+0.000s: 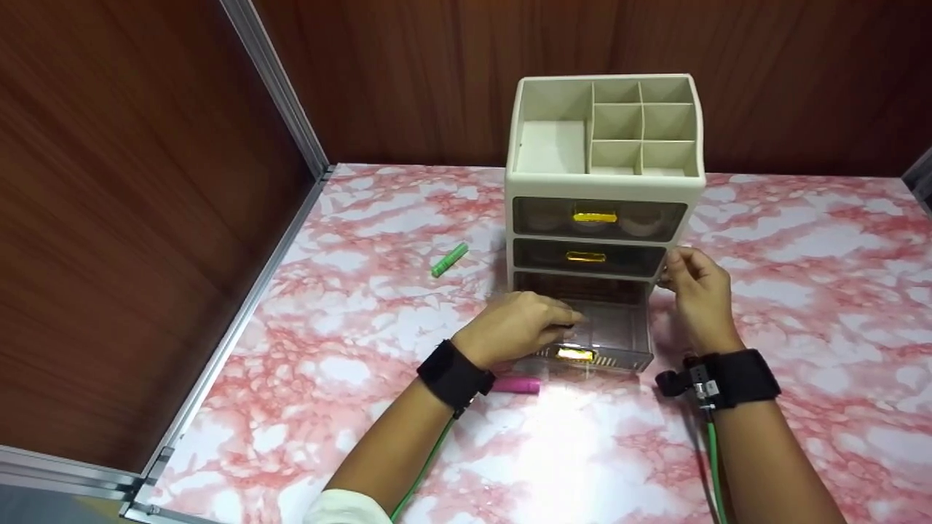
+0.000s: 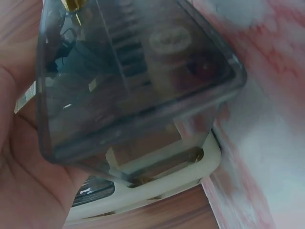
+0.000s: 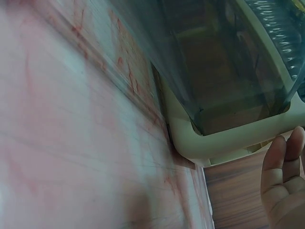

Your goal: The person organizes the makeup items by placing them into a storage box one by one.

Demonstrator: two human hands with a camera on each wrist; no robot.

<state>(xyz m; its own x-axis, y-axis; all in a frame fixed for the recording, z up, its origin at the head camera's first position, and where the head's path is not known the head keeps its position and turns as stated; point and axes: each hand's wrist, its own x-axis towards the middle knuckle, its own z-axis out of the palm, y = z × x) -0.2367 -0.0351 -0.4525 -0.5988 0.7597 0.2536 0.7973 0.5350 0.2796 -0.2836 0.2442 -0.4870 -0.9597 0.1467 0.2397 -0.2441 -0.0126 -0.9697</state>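
A cream desktop organizer [image 1: 606, 187] has its clear bottom drawer [image 1: 615, 327] pulled out. My left hand [image 1: 520, 324] reaches over that drawer from the left, its fingers above the inside. In the left wrist view the drawer's smoky front [image 2: 143, 81] hides part of the fingers, and I see nothing held. My right hand [image 1: 703, 291] is at the organizer's right side, its fingertips [image 3: 275, 151] close to or touching the cream frame. A pink cylinder [image 1: 517, 385] lies in front of the drawer, partly behind my left wrist. A green cylinder [image 1: 449, 260] lies left of the organizer.
The organizer's two upper drawers [image 1: 593, 257] are closed and have gold handles. Divided compartments [image 1: 619, 124] form its top. A marbled pink-and-white tabletop [image 1: 328, 306] lies beneath, with wood-grain panels [image 1: 408, 80] behind and to the left. Green cables [image 1: 713, 458] run along both forearms.
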